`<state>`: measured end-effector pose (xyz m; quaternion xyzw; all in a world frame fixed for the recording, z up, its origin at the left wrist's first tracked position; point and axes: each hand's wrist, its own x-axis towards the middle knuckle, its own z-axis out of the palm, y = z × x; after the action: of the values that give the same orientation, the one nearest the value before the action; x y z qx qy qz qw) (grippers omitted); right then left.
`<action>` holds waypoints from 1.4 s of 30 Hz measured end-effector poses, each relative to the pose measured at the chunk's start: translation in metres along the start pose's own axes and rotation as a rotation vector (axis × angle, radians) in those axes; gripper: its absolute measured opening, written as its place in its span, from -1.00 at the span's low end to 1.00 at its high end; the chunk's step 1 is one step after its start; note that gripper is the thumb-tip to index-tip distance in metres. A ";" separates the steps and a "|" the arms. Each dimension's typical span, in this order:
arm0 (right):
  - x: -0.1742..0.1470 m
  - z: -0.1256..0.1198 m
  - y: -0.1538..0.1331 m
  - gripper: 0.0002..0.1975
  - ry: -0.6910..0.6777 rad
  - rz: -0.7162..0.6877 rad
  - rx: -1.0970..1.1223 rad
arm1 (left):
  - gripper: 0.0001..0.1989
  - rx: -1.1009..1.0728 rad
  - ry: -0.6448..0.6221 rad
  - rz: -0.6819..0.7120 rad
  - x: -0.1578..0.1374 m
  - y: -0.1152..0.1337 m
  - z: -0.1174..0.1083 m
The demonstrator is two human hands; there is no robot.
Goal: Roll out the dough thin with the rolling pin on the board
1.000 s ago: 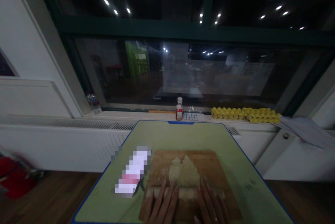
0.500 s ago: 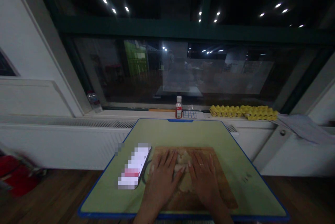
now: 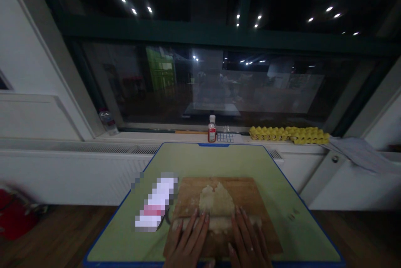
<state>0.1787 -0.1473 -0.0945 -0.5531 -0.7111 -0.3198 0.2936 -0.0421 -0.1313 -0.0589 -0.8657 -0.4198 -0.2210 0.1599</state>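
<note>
A wooden rolling pin (image 3: 219, 223), pale with flour, lies crosswise on the near part of a sheet of dough (image 3: 216, 202). My left hand (image 3: 189, 236) rests on the pin's left part with its fingers stretched forward over it. Over the right part lies my right hand (image 3: 249, 234), fingers also extended and a little apart, a ring on one of them. Both palms are low at the frame's bottom edge. The dough is flattened, with a ragged, notched far edge, and sits on a wooden cutting board (image 3: 241, 184).
The board lies on a green table (image 3: 188, 159) with a blue rim. A phone (image 3: 158, 203), its screen blurred out, is left of the board. On the windowsill stand a small red-labelled bottle (image 3: 212, 130), yellow egg trays (image 3: 288, 135) and a clear bottle (image 3: 108, 121).
Both hands have drawn back toward me, and the rolling pin has moved with them from mid-dough to its near part. More of the dough's far side now shows.
</note>
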 end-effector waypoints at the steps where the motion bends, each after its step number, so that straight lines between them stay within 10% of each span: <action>1: 0.007 0.000 0.002 -0.34 -0.029 -0.001 0.009 | -0.29 -0.007 -0.010 0.014 0.007 -0.003 -0.002; 12: 0.088 0.025 0.013 -0.57 -0.259 0.204 0.167 | -0.44 -0.135 -0.143 -0.183 0.085 -0.024 0.011; 27: -0.005 0.001 0.001 -0.33 0.014 -0.006 -0.018 | -0.28 0.030 0.039 0.044 0.000 -0.003 0.004; 42: 0.079 0.028 0.015 -0.53 -0.289 0.126 0.091 | -0.43 -0.128 -0.168 -0.215 0.093 -0.022 0.009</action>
<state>0.1745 -0.0751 -0.0491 -0.6229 -0.7237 -0.1853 0.2324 -0.0056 -0.0530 -0.0163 -0.8396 -0.5071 -0.1898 0.0442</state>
